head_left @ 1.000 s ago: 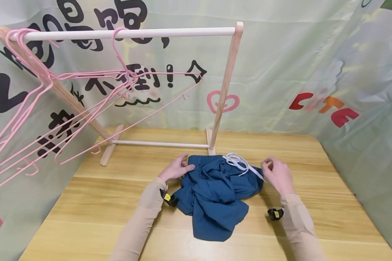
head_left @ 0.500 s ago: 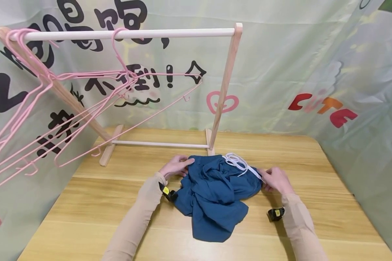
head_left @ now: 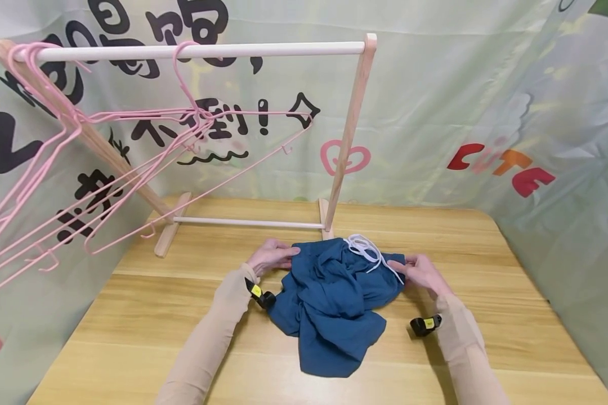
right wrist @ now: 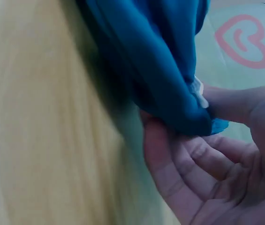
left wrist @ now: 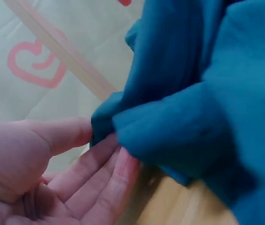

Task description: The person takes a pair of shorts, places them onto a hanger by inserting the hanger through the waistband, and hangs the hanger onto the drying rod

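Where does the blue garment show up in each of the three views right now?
Head: blue garment crumpled at table centre, between the left hand and right hand.
Left wrist: fills the right side, edge pinched by the thumb and fingers.
Right wrist: upper centre, edge pinched by the hand.
Shared landmark: pink heart on the backdrop.

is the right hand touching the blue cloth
Touching. The right wrist view shows the right hand pinching a fold of the blue cloth between thumb and fingers.
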`<state>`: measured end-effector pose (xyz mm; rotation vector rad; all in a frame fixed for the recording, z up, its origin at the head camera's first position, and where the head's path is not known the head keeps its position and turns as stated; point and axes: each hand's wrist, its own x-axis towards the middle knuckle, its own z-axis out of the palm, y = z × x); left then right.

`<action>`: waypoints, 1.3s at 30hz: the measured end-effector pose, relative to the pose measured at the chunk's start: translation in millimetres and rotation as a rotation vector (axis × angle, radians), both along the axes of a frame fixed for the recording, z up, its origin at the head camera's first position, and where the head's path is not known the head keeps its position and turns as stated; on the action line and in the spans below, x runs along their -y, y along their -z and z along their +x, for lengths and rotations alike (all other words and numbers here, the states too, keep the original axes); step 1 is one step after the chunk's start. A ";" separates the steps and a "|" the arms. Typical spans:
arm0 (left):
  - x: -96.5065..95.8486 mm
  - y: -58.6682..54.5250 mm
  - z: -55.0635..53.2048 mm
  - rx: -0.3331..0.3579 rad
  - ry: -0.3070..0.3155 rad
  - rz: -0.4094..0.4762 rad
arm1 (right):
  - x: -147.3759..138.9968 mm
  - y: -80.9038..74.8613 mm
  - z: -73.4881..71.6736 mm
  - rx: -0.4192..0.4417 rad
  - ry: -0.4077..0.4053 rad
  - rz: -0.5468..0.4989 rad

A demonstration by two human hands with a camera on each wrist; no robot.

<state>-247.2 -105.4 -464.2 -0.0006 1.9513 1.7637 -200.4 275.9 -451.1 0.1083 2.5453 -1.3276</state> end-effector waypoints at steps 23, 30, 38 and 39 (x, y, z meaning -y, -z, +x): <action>13.5 -100.5 21.5 -0.537 -0.236 0.231 | 20.8 -103.8 -13.8 -0.738 0.232 -0.587; 18.7 -155.3 31.4 -0.798 -0.348 0.244 | 34.5 -147.5 -13.2 -1.048 0.195 -0.723; 24.9 -198.0 36.8 -1.051 -0.441 0.211 | 42.1 -177.8 -13.1 -1.131 0.201 -0.758; 25.4 -196.9 36.5 -1.041 -0.439 0.202 | 41.8 -177.5 -13.5 -1.107 0.202 -0.740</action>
